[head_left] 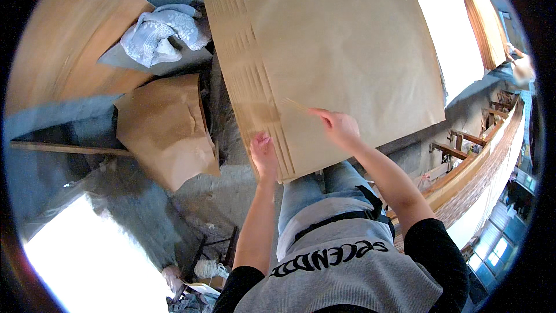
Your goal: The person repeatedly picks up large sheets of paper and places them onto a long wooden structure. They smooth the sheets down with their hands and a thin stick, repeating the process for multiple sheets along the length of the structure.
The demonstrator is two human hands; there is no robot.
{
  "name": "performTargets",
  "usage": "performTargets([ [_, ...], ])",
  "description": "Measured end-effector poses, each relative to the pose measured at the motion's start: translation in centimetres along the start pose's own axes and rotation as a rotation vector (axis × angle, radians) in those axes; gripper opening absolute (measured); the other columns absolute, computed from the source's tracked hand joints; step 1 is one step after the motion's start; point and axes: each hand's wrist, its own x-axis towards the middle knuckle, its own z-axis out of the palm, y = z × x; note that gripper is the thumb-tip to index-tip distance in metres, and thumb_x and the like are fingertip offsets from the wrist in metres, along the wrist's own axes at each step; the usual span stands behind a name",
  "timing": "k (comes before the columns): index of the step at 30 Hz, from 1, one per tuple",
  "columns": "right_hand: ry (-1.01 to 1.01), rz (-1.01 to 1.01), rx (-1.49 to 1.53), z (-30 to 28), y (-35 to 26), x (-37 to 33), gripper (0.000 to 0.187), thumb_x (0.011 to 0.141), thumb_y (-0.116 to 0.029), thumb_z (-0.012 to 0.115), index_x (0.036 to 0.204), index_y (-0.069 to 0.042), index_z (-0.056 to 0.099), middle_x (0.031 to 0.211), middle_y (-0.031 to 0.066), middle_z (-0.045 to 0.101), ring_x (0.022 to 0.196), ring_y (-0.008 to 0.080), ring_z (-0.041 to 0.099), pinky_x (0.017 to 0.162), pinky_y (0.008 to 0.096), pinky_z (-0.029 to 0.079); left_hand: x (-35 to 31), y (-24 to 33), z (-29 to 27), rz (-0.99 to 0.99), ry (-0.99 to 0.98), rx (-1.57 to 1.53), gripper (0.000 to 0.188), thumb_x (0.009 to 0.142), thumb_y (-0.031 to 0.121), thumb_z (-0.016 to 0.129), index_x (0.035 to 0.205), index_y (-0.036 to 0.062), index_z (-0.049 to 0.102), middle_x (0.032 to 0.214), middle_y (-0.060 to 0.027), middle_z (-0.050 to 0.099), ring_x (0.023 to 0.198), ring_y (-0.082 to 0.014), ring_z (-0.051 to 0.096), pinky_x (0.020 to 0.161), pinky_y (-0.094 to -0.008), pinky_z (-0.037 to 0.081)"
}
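Several sheets [347, 52] fanned along their left edge. My right hand [339, 129] pinches a stick [297, 104]; left hand [264, 153] by near-left corner, grip unclear. Probably spacing edges; next needs a light, even stroke.

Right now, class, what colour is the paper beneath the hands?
The paper is brown, clearest in the head view.

Blurred left hand [263, 152], thin stick [297, 104] of unclear kind, indistinct far person [523, 71].
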Motion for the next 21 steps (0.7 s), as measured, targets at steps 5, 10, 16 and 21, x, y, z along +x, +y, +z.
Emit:
performTargets([
  [5, 0.103, 0.036, 0.107, 1.1, 6.9, -3.2, 0.033, 0.083, -0.018, 0.045, 0.113, -0.031, 0.050, 0.075, 0.0128, 0.060, 0.068, 0.0299, 0.058, 0.058, 0.0403, 0.045, 0.6, -0.5, -0.3, -0.052, -0.040, -0.035, 0.025, 0.078, 0.007, 0.059, 0.101, 0.0036, 0.049, 0.089, -0.0038, 0.053, 0.079, -0.0115, 0.052, 0.070, -0.0229, 0.044],
  [10, 0.191, 0.234, 0.108, -0.5, 10.9, -8.6, 0.033, 0.084, -0.019, 0.047, 0.117, -0.023, 0.047, 0.067, 0.0162, 0.056, 0.061, 0.0294, 0.055, 0.056, 0.0365, 0.044, 0.7, 2.5, 0.2, -0.305, -0.198, -0.046, 0.025, 0.083, 0.024, 0.054, 0.102, 0.0076, 0.050, 0.087, -0.0001, 0.055, 0.072, -0.0060, 0.050, 0.059, -0.0219, 0.042],
  [16, 0.264, 0.297, 0.336, 1.0, 17.0, -12.4, 0.025, 0.086, -0.020, 0.048, 0.105, -0.005, 0.055, 0.059, 0.0087, 0.050, 0.053, 0.0124, 0.044, 0.052, 0.0264, 0.039, -1.9, 2.0, -1.8, -0.603, -0.413, -0.429, 0.042, 0.086, 0.039, 0.044, 0.110, 0.0057, 0.046, 0.091, -0.0017, 0.056, 0.079, -0.0096, 0.051, 0.066, -0.0249, 0.041],
  [21, 0.150, 0.255, 0.351, 1.4, 19.0, -11.9, 0.021, 0.087, -0.021, 0.047, 0.096, -0.004, 0.056, 0.059, 0.0091, 0.051, 0.053, 0.0134, 0.047, 0.052, 0.0264, 0.039, -6.4, 0.5, -4.3, -0.671, -0.436, -0.570, 0.048, 0.086, 0.042, 0.041, 0.120, 0.0077, 0.039, 0.110, -0.0067, 0.051, 0.101, -0.0167, 0.047, 0.081, -0.0332, 0.040],
])
